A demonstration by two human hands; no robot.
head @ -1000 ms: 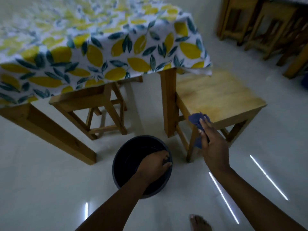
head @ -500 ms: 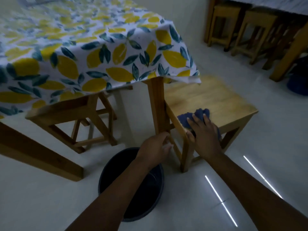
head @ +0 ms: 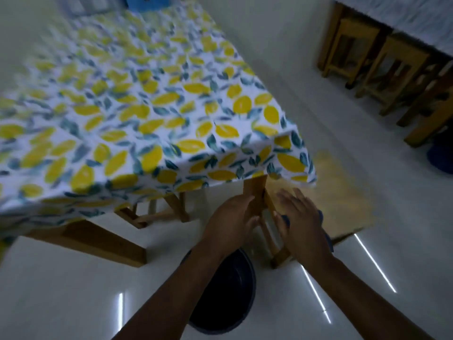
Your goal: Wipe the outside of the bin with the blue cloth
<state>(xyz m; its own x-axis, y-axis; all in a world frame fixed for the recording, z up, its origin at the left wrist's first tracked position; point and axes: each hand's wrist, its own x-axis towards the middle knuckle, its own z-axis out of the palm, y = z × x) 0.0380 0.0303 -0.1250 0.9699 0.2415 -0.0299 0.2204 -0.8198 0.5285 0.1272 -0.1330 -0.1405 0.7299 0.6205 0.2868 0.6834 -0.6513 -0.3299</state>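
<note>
The dark round bin (head: 229,300) stands on the white floor below my arms, and my left forearm covers part of it. The blue cloth (head: 328,238) lies on the near edge of a wooden stool (head: 343,192), mostly hidden under my right hand (head: 301,222). That hand is flat over the cloth with its fingers spread. My left hand (head: 230,222) holds nothing and its fingers rest against the wooden table leg (head: 255,192), well above the bin.
A table with a lemon-print cloth (head: 147,119) fills the left and middle, with another stool (head: 157,214) under it. Several wooden stools (head: 355,50) line the far right wall. A dark blue object (head: 441,158) sits on the floor at the right edge.
My left hand let go of the bin's rim and rose to the table leg. My right hand laid the cloth on the stool and flattened over it. The view tilted upward.
</note>
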